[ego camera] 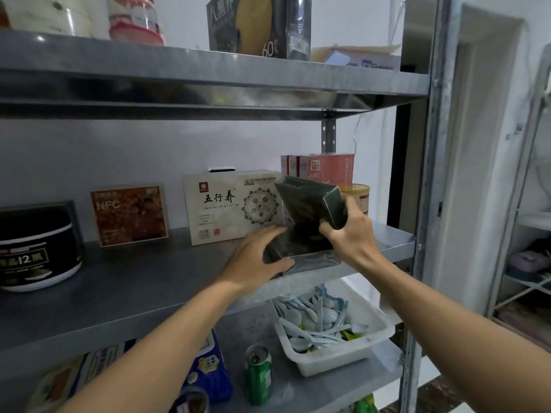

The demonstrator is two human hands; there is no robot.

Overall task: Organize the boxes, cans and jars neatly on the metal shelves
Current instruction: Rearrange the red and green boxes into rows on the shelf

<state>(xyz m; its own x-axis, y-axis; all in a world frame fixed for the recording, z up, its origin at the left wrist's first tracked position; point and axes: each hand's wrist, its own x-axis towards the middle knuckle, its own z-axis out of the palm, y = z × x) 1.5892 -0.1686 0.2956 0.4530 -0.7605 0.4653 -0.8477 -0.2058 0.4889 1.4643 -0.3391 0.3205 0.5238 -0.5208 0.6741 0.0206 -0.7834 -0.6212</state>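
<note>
My right hand [350,235] grips a dark flat box [310,202], tilted up above the middle metal shelf [134,281]. Under it another dark glossy box [301,248] lies flat near the shelf's front edge, and my left hand [256,259] rests on its left side with the fingers fairly straight. Behind them stands a cream box with black characters [229,208]. Red boxes [325,168] and a gold can [357,195] stand at the back right. An orange NFC box [128,214] and a black tub [35,248] stand further left.
On the top shelf [208,76] sit a dark box [256,25], jars [134,19] and a flat carton [357,59]. The lower shelf holds a white bin of spoons [331,326], a green can [259,374] and a blue pouch [208,368]. The steel upright [429,174] bounds the right side.
</note>
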